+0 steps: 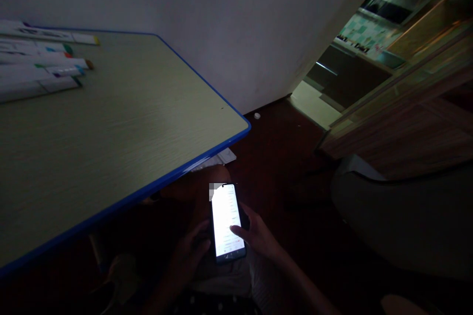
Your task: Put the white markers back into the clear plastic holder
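Note:
A smartphone (226, 216) with a bright white screen is held upright in front of my lap. Lines of small text on it are washed out by the glare. My right hand (258, 234) grips its right edge, with the thumb over the lower screen and the other fingers partly behind the phone. On the left side, my left hand (194, 251) is curled against the phone's edge, its fingertips dim in shadow. My knee shows beyond the phone, below the table (148, 108) edge.
Several white markers (48, 59) with coloured ends lie on the blue-edged table at left. Papers (229, 156) show under its edge. A small white round object (257, 116) is on the dark floor. A grey chair-like shape (402, 221) stands right, near a doorway to a kitchen (369, 49).

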